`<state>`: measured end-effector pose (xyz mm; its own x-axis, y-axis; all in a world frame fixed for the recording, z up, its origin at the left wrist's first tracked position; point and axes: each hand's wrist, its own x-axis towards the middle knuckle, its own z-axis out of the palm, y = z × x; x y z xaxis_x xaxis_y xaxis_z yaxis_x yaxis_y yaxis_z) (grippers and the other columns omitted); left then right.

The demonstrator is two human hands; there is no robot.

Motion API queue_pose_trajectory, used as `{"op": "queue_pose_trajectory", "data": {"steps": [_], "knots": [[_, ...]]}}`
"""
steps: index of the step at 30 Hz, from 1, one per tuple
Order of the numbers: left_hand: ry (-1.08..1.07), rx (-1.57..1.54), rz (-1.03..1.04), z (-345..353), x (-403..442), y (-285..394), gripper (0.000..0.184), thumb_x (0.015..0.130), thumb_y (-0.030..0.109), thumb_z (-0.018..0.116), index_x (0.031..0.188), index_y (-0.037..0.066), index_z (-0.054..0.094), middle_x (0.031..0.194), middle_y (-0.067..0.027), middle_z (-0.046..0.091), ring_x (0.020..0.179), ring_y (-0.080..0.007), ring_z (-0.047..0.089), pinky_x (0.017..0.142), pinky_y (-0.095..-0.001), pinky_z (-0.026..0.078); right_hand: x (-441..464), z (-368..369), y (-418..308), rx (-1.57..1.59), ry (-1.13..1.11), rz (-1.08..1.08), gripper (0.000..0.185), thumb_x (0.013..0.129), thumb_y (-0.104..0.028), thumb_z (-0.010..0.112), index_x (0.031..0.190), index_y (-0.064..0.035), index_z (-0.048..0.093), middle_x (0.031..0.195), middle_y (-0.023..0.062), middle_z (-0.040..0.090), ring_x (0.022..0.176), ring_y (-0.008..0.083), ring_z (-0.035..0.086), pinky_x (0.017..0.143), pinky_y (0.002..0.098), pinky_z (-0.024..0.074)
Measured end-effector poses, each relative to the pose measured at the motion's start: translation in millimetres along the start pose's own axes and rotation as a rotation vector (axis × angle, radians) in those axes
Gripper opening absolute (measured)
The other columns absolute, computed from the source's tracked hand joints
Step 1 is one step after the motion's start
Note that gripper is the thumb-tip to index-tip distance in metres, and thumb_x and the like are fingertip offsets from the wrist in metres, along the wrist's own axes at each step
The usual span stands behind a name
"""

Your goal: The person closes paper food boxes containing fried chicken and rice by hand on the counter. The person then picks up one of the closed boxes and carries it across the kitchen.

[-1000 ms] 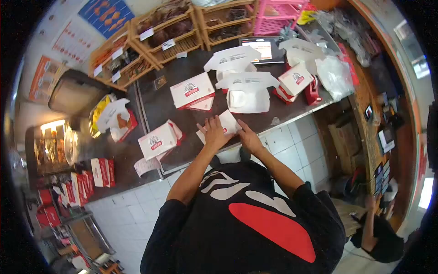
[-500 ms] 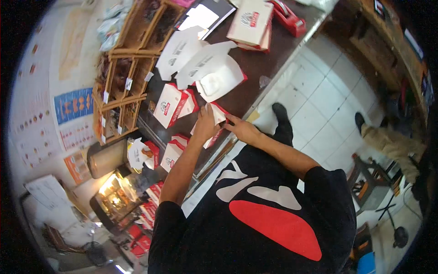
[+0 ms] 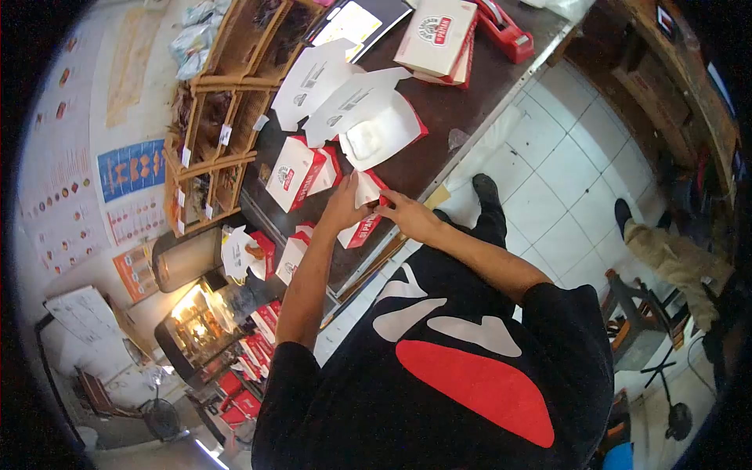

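Note:
A red and white carton [image 3: 361, 229] is between my two hands near the counter's front edge. My left hand [image 3: 342, 205] presses on its left side, fingers together at the upper edge. The fingers of my right hand [image 3: 407, 215] pinch the carton's right edge. Just beyond, an open carton [image 3: 379, 133] has its lid up and something white inside. Closed cartons [image 3: 294, 174] stand to the left of it. Another carton [image 3: 291, 258] lies near my left forearm.
Stacked cartons [image 3: 436, 35] and a red tape dispenser [image 3: 505, 31] sit at the counter's far end. Wooden racks [image 3: 223, 117] stand at the left. An open box with food [image 3: 249, 252] is near a lit cabinet [image 3: 196, 321]. A person's legs [image 3: 666, 254] show at right.
Since a second ago the view has swung round, and the counter now runs diagonally. My hands stay on the carton, whose red printed side now shows more below them.

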<state>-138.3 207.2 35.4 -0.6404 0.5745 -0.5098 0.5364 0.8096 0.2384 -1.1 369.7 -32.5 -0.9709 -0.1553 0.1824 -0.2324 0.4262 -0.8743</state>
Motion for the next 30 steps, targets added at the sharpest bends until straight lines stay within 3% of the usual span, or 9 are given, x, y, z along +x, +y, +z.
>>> {"op": "queue_pose_trajectory", "data": {"steps": [3, 7, 15, 18, 21, 24, 27, 30], "knots": [[-0.031, -0.049, -0.003, -7.2, 3.4, -3.2, 0.087, 0.071, 0.014, 0.067, 0.143, -0.009, 0.026, 0.139, -0.0327, 0.039, 0.130, -0.0422, 0.040, 0.108, -0.0389, 0.035, 7.0, 0.2, -2.4, 0.013, 0.001, 0.015, 0.029, 0.087, -0.012, 0.052, 0.114, -0.0074, 0.060, 0.130, 0.0256, 0.047, 0.113, 0.0414, 0.055, 0.094, 0.0447, 0.0473], [-0.028, -0.060, 0.050, -11.6, 10.5, -18.0, 0.089, 0.073, 0.031, 0.072, 0.141, -0.009, 0.030, 0.132, -0.0344, 0.044, 0.124, -0.0431, 0.046, 0.103, -0.0411, 0.040, 17.0, 1.7, -11.4, 0.021, 0.023, 0.069, 0.028, 0.087, -0.011, 0.052, 0.113, -0.0075, 0.061, 0.129, 0.0250, 0.049, 0.110, 0.0422, 0.056, 0.091, 0.0448, 0.0485], [-0.117, -0.140, 0.002, -24.7, 18.5, -31.2, 0.079, 0.070, 0.025, 0.065, 0.137, -0.008, 0.038, 0.111, -0.0300, 0.061, 0.105, -0.0393, 0.060, 0.091, -0.0428, 0.048, 42.9, -4.8, -22.1, -0.007, 0.059, 0.107, 0.022, 0.084, -0.003, 0.053, 0.103, -0.0085, 0.063, 0.121, 0.0213, 0.055, 0.095, 0.0429, 0.062, 0.082, 0.0457, 0.0522], [-0.210, -0.153, -0.051, -38.6, 17.8, -24.6, 0.080, 0.072, 0.026, 0.067, 0.140, -0.005, 0.037, 0.114, -0.0287, 0.061, 0.103, -0.0356, 0.062, 0.090, -0.0377, 0.048, 49.5, -7.7, -25.4, -0.037, 0.050, 0.106, 0.020, 0.085, -0.003, 0.054, 0.102, -0.0084, 0.063, 0.118, 0.0205, 0.056, 0.094, 0.0420, 0.062, 0.079, 0.0455, 0.0530], [-0.113, -0.212, 0.051, -36.1, 14.1, -28.8, 0.072, 0.069, 0.026, 0.066, 0.128, -0.009, 0.046, 0.099, -0.0288, 0.065, 0.096, -0.0402, 0.064, 0.086, -0.0441, 0.050, 51.2, -3.7, -26.1, -0.056, 0.073, 0.093, 0.018, 0.084, -0.001, 0.054, 0.099, -0.0077, 0.063, 0.116, 0.0199, 0.057, 0.093, 0.0411, 0.063, 0.078, 0.0450, 0.0534], [-0.058, -0.147, 0.061, -16.3, 17.8, -30.9, 0.070, 0.068, 0.028, 0.068, 0.125, -0.007, 0.049, 0.098, -0.0297, 0.065, 0.095, -0.0394, 0.064, 0.086, -0.0432, 0.051, 40.6, 1.6, -20.5, -0.060, 0.080, 0.105, 0.018, 0.083, 0.001, 0.054, 0.097, -0.0066, 0.063, 0.116, 0.0204, 0.057, 0.092, 0.0403, 0.063, 0.078, 0.0446, 0.0535], [0.101, -0.106, -0.059, 1.6, 3.6, -10.0, 0.079, 0.063, 0.033, 0.075, 0.126, -0.005, 0.047, 0.114, -0.0271, 0.058, 0.105, -0.0395, 0.060, 0.087, -0.0450, 0.051, 21.1, 1.5, -18.1, -0.072, 0.077, 0.136, 0.021, 0.081, 0.003, 0.053, 0.098, -0.0053, 0.062, 0.119, 0.0211, 0.054, 0.092, 0.0397, 0.063, 0.078, 0.0447, 0.0534], [0.050, -0.115, -0.148, -0.6, -7.4, 10.6, 0.084, 0.064, 0.032, 0.075, 0.133, -0.003, 0.044, 0.123, -0.0240, 0.053, 0.111, -0.0398, 0.056, 0.090, -0.0460, 0.050, 7.2, 4.5, -11.9, -0.079, 0.086, 0.095, 0.020, 0.081, 0.004, 0.053, 0.098, -0.0053, 0.058, 0.122, 0.0181, 0.051, 0.090, 0.0394, 0.062, 0.075, 0.0447, 0.0538]]}}
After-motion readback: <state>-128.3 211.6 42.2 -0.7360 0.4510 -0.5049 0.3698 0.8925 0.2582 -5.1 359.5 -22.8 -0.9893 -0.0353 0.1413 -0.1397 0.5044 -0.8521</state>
